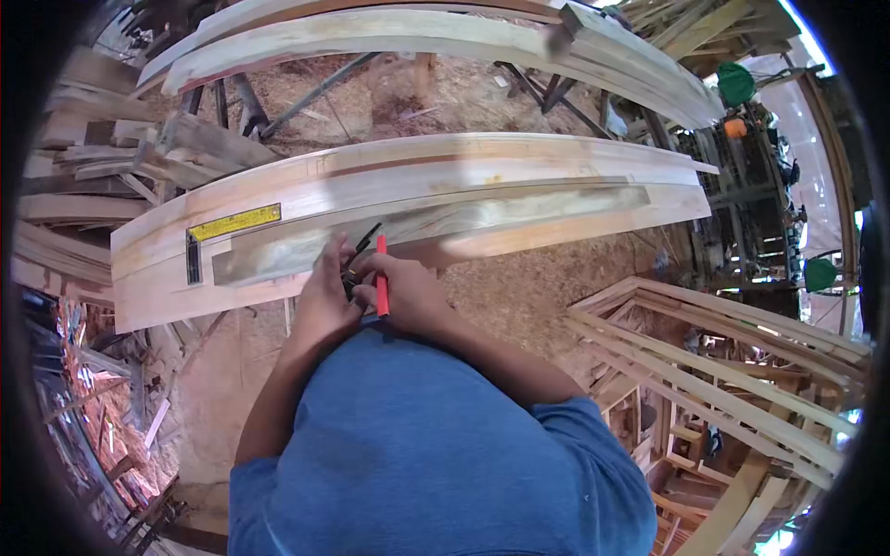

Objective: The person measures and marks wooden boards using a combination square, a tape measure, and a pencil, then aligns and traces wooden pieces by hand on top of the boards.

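In the head view, we have both hands together near the middle, just past the blue shirt (436,445). Our right hand (408,287) is curled, with the red pencil (382,278) caught across its fingers. Our left hand (324,292) is bent in close to a slim dark tool (366,243) between the hands; we cannot tell whether it grips the tool firmly. To handle both well, we should judge the tool's tip sharp, keep fingertips behind it, and hold the pencil snugly so it does not swing.

The pencil's long axis runs almost exactly from 6 to 12 o'clock, though we cannot tell which end is the point. The tool's thin end aims towards 1 o'clock. Beyond the hands, a narrow board (538,208) lies roughly from 9 to 3 o'clock on the bench (144,287); between 9 and 10 o'clock from us rests a yellow-bladed square (236,222).
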The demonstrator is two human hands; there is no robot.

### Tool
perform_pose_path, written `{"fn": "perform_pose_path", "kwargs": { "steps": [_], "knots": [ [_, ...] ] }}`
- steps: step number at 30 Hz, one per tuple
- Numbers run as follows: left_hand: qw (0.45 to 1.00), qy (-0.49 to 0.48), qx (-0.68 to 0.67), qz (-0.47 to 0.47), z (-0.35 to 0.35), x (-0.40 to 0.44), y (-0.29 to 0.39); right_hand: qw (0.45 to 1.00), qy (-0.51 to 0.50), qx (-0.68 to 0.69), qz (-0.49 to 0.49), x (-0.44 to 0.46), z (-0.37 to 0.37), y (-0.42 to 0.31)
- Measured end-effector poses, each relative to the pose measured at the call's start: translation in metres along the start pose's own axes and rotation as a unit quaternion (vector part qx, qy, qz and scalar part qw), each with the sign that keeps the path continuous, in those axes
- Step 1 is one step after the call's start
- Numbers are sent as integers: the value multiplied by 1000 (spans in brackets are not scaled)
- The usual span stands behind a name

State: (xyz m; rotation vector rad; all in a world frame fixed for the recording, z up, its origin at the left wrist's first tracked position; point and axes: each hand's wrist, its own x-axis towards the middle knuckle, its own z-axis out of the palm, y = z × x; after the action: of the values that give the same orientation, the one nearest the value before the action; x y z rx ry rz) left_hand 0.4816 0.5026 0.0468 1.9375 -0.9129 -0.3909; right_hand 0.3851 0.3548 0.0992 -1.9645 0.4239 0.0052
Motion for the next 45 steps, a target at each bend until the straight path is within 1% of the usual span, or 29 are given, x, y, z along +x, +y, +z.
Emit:
{"fn": "perform_pose_path", "kwargs": {
  "steps": [2,3,5,6,8,9,10,11,12,13,14,16,17,18,19,21,22,25,28,31,34,37,40,43,45],
  "knots": [
    [999,-1,23,-37,-3,-7,2,1000,7,-16,-1,1,5,-1],
    [996,-22,69,-45,-13,-13,2,1000,3,-19,-5,3,15,-2],
    [985,-68,148,-58,-24,-7,5,999,6,21,-34,11,27,23],
    [980,-62,177,-67,-27,-7,-10,998,6,41,-49,15,29,32],
    [943,-79,260,-193,-55,0,-5,995,47,-47,-73,20,3,28],
    [916,-87,297,-256,-71,2,-1,994,80,-31,-62,24,-15,35],
    [899,-40,337,-277,-87,-2,-3,992,112,-15,-48,27,-36,47],
    [896,-31,340,-283,-107,-6,-7,990,116,-28,-81,33,-68,71],
    [895,-24,342,-286,-126,-11,-16,985,161,-66,10,33,-95,73],
    [888,-17,349,-298,-143,-19,-34,970,202,115,72,37,-116,109],
    [883,-11,354,-307,-160,-26,-53,958,230,74,155,29,-142,100],
    [862,-4,383,-331,-185,-33,-76,965,233,-64,101,27,-174,143],
    [866,13,387,-315,-191,-36,-87,960,233,-134,75,24,-184,156],
    [870,31,391,-299,-196,-39,-96,966,222,-127,36,19,-181,144],
    [872,49,395,-285,-199,-40,-102,963,217,-153,39,20,-183,146],
    [875,54,408,-257,-202,-37,-112,958,201,-201,44,26,-180,150],
    [875,57,415,-243,-204,-35,-114,941,203,-262,73,26,-180,147],
    [877,72,420,-222,-204,-28,-113,936,155,-302,95,24,-175,140],
    [876,39,413,-247,-208,-22,-118,973,158,-157,55,27,-180,168],
    [886,28,400,-234,-210,-19,-119,987,121,-51,93,32,-183,175],
    [885,16,399,-238,-212,-16,-120,974,127,-134,131,33,-180,167],
    [883,-27,383,-269,-216,-10,-115,985,106,-121,54,27,-181,156],
    [883,-18,404,-239,-213,-12,-121,987,108,-112,48,29,-180,164],
    [881,-7,405,-244,-210,-15,-124,985,106,-139,13,28,-183,168],
    [877,-15,406,-257,-209,-15,-123,969,114,-220,11,28,-182,168]
  ]
}}
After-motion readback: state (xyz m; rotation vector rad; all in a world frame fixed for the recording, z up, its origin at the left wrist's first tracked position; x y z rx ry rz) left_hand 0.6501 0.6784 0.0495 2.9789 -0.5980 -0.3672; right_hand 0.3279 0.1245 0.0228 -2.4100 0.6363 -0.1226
